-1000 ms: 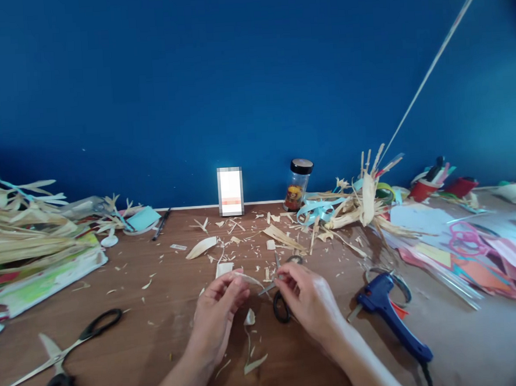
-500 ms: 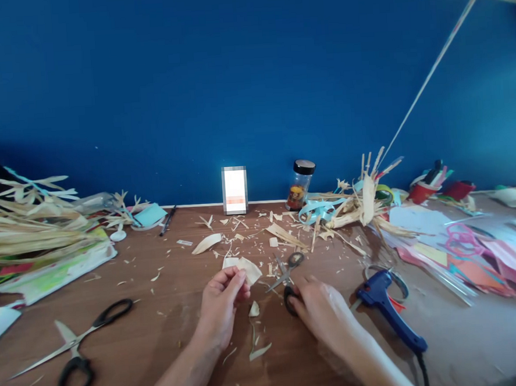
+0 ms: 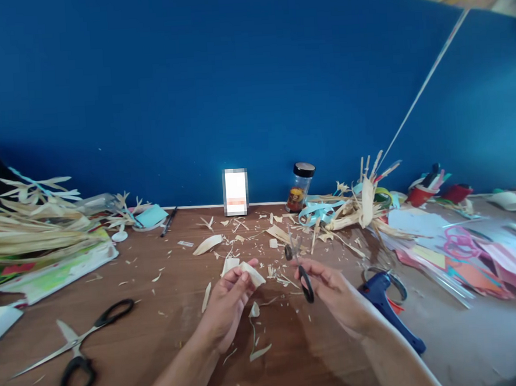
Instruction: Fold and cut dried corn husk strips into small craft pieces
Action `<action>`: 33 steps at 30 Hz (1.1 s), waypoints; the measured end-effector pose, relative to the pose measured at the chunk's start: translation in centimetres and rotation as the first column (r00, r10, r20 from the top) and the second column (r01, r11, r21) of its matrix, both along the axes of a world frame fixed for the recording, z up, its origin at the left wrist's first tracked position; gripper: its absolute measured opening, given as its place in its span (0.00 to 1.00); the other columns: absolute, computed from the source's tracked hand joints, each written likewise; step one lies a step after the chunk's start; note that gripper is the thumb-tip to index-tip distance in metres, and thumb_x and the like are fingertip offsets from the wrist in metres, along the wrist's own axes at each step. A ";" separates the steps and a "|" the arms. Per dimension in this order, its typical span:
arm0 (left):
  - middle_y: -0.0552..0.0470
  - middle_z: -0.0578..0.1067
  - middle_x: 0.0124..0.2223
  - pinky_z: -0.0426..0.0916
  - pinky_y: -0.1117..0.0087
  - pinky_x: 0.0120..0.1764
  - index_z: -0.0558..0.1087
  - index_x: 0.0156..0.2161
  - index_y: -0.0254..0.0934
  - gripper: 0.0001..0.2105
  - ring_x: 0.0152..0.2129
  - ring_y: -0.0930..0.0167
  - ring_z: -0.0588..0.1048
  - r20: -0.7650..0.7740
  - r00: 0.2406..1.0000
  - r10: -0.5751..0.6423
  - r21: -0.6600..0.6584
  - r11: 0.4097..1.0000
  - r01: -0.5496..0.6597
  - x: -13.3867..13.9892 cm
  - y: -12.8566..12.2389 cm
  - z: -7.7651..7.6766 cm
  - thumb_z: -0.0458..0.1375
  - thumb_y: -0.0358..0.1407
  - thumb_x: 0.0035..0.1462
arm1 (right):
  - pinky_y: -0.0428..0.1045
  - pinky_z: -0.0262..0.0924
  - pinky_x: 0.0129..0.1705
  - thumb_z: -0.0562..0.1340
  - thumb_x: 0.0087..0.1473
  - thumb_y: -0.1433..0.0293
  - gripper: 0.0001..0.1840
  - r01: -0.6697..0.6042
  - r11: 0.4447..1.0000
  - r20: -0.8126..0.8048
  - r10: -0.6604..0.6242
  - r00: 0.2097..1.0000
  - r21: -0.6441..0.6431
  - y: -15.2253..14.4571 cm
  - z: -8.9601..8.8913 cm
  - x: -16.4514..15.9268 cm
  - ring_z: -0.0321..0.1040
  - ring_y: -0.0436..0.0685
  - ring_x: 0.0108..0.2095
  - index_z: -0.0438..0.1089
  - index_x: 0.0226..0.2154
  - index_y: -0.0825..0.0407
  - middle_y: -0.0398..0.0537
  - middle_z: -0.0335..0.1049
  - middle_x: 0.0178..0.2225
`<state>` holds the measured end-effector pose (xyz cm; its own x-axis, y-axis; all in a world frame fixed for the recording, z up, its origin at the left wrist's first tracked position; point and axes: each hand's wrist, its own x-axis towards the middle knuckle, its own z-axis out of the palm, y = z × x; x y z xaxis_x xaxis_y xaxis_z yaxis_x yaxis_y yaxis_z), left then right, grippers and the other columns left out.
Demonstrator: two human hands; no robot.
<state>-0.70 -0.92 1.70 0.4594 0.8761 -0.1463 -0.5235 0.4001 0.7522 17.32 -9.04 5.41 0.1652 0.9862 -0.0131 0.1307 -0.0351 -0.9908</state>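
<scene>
My left hand (image 3: 233,296) pinches a pale piece of dried husk (image 3: 253,275) between thumb and fingers, above the middle of the brown table. To its right, my right hand (image 3: 329,287) is closed on a small pair of scissors (image 3: 306,280) with black handles. The scissors are raised off the table, blades pointing up and away; the blades look blurred. Below my left hand lie a small husk bud (image 3: 254,309) and a thin stem with a leaf-shaped piece (image 3: 261,352). Many husk scraps (image 3: 238,238) are scattered beyond both hands.
Larger scissors (image 3: 77,344) lie spread at the left. A blue glue gun (image 3: 390,310) rests right of my right forearm. Husk bundles (image 3: 32,224) are heaped at the left. A black-lidded jar (image 3: 299,187) and a lit, blurred-out panel (image 3: 236,191) stand by the blue wall.
My right hand has picked the small scissors up from the table and turned them upward. The husk piece in my left hand has been tilted.
</scene>
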 end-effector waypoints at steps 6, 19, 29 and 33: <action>0.50 0.74 0.42 0.61 0.71 0.44 0.72 0.29 0.35 0.03 0.35 0.74 0.70 0.046 0.998 -0.042 -0.005 0.999 0.042 0.1 -0.1 0.1 0.60 0.33 0.48 | 0.47 0.56 0.40 0.56 0.53 0.62 0.12 -0.246 0.968 0.014 0.247 0.969 -0.041 0.3 1.6 -1.2 0.61 0.52 0.39 0.69 0.32 0.54 0.49 0.64 0.40; 0.55 0.70 0.23 0.64 0.75 0.28 0.70 0.27 0.32 0.06 0.20 0.76 0.69 -0.109 0.991 -0.075 0.028 0.997 0.078 0.1 0.0 -0.6 0.60 0.35 0.46 | 0.44 0.61 0.30 0.60 0.49 0.60 0.15 -0.159 0.986 -0.369 0.128 0.920 -0.055 3.1 -1.8 -3.7 0.64 0.48 0.28 0.60 0.35 0.52 0.41 0.65 0.28; 0.56 0.71 0.24 0.64 0.75 0.30 0.71 0.28 0.35 0.06 0.23 0.76 0.70 -0.156 0.986 -0.055 0.026 0.998 0.060 0.1 -0.3 -0.1 0.61 0.36 0.45 | 0.44 0.61 0.32 0.63 0.46 0.61 0.22 -0.198 0.976 -0.558 0.113 0.822 -0.095 2.7 -3.0 -3.5 0.65 0.48 0.30 0.62 0.44 0.48 0.44 0.66 0.34; 0.58 0.68 0.22 0.59 0.81 0.21 0.70 0.27 0.35 0.08 0.17 0.80 0.64 -0.189 0.978 0.088 -0.020 0.995 -0.093 -0.2 0.2 -0.2 0.62 0.37 0.43 | 0.44 0.59 0.32 0.61 0.49 0.61 0.22 -0.165 0.984 -0.483 0.114 0.868 -0.063 2.7 -2.8 -3.3 0.65 0.49 0.31 0.60 0.47 0.48 0.46 0.68 0.35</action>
<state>-0.93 -0.68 1.52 0.3406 0.9069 -0.2483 -0.4092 0.3807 0.8292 14.01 -6.39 2.56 -0.0253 0.9878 -0.1536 -0.3447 -0.1528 -0.9262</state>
